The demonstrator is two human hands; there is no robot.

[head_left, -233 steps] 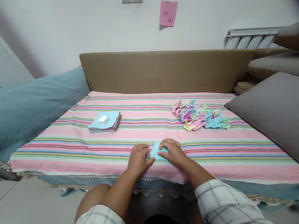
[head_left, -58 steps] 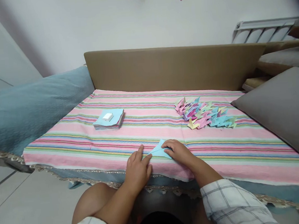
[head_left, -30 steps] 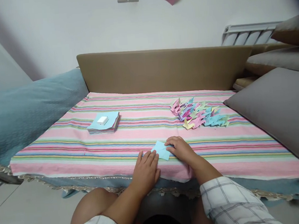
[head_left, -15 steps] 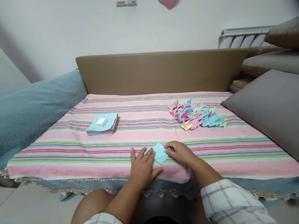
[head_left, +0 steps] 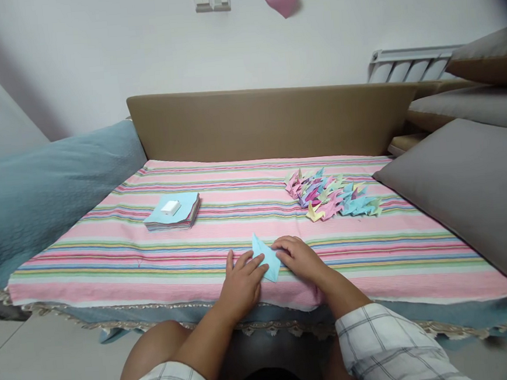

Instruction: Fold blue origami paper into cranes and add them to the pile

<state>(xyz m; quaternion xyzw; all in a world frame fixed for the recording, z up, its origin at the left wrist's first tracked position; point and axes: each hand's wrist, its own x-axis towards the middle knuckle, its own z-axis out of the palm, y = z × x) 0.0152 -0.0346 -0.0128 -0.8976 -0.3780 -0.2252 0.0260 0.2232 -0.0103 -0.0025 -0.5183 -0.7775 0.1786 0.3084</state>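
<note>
A light-blue folded paper (head_left: 266,260) shows a pointed top and a slanting diagonal edge, just above the front part of the striped cloth or on it. My left hand (head_left: 243,280) holds its left side, index and middle fingers over the paper and little finger stretched away; the thumb is mostly hidden. At the right edge, my right hand (head_left: 299,258) pinches the paper between thumb and curled fingers. Farther back on the right lies a heap of folded paper cranes (head_left: 324,195) in pink, purple, yellow, green and blue.
A stack of square paper sheets (head_left: 188,202) sits back left, with a small white block (head_left: 170,207) on top. The pink striped cloth (head_left: 110,265) covers the seat. A grey cushion (head_left: 460,197) leans at the right; a blue-covered armrest (head_left: 60,187) bounds the left.
The blue paper has turned, so its point now leans up and left. My left thumb has drawn in from its stretched-out position. My right hand stays at the paper's right edge.
</note>
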